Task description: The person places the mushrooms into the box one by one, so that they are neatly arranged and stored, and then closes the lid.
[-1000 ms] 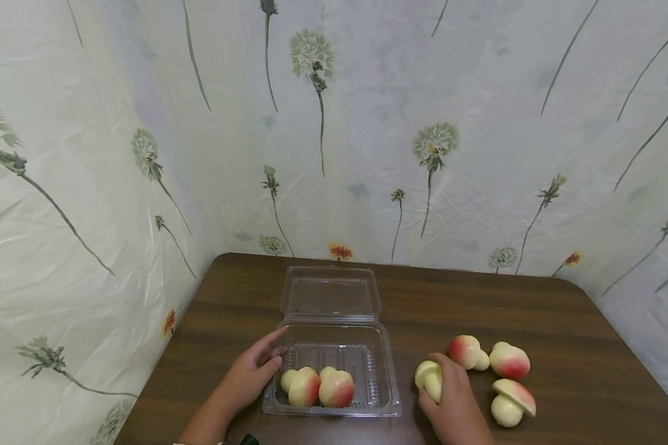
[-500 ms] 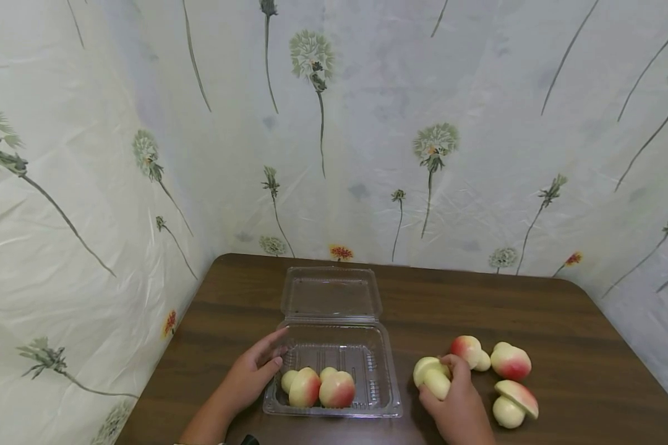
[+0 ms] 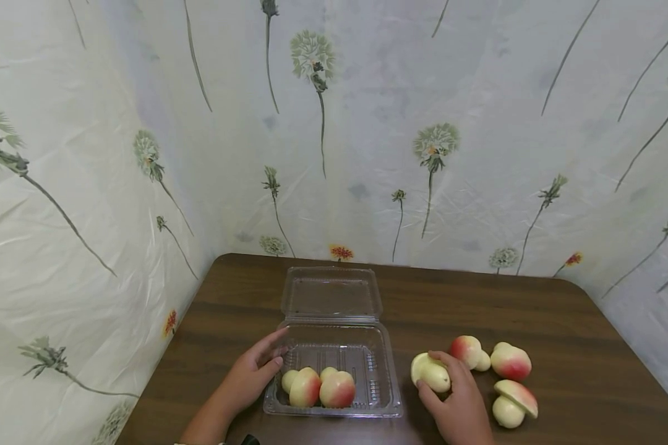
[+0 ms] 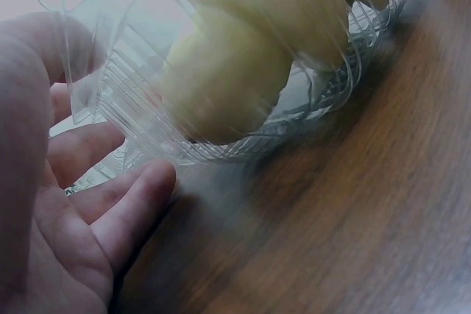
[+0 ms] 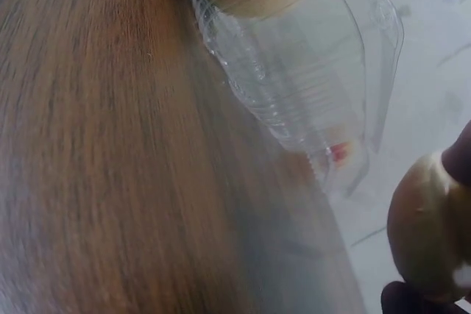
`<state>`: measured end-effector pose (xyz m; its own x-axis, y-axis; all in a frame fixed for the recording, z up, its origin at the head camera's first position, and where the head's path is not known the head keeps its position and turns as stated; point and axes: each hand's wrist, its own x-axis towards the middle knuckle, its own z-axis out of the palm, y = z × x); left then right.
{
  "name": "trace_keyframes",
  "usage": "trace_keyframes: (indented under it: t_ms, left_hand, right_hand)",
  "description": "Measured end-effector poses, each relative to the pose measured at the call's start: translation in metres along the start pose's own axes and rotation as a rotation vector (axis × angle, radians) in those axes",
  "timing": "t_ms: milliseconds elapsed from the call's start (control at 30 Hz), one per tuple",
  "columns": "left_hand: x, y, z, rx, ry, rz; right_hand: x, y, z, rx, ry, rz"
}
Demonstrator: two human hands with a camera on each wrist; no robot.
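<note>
My right hand (image 3: 459, 402) grips a cream toy mushroom (image 3: 435, 376) between thumb and fingers, right of the clear plastic clamshell box (image 3: 389, 395). Its stem and cap underside face me. In the right wrist view the held mushroom is at the right edge, between dark fingertips. My left hand (image 3: 250, 374) rests at the box's left wall, fingers loosely extended and thumb right at the rim. The left wrist view shows fingers (image 4: 143, 204) against the ribbed plastic. Inside the box, along its near side, lie two cream-and-red toy mushrooms (image 3: 305, 388), (image 3: 338, 389) side by side.
Three more toy mushrooms (image 3: 466, 352), (image 3: 510, 361), (image 3: 514, 403) lie on the brown wooden table (image 3: 590, 358) beyond and right of my right hand. The box's lid (image 3: 331, 293) lies folded back behind it. Flower-patterned sheeting (image 3: 367, 123) surrounds the table's back and left.
My right hand has turned the held mushroom so its stem points more toward me, and shifted it slightly. The left hand, box and other mushrooms have stayed put.
</note>
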<state>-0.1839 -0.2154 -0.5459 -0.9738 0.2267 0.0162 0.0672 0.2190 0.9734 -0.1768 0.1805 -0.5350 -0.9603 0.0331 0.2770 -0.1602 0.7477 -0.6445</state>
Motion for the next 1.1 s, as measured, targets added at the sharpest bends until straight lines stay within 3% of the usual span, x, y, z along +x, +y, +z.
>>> trace_keyframes:
  t_ms: [167,433,667,933,1100]
  left_hand:
    - [0.001,-0.001,0.000,0.013,0.000,-0.005]
    - [0.002,-0.004,0.000,0.006,-0.002,-0.004]
    - [0.001,-0.001,0.000,0.020,-0.003,0.010]
    - [0.000,-0.002,0.000,0.032,-0.001,0.013]
    - [0.000,-0.001,-0.001,0.037,-0.004,0.017]
  right_hand:
    - [-0.001,-0.003,0.001,0.063,0.021,-0.005]
    - [-0.008,-0.016,0.003,0.312,0.114,0.052]
    - [-0.008,-0.022,-0.001,0.241,0.095,0.126]
    - [-0.005,-0.018,-0.002,0.205,0.074,-0.007]
    - [-0.006,-0.024,-0.003,0.311,0.035,0.032]
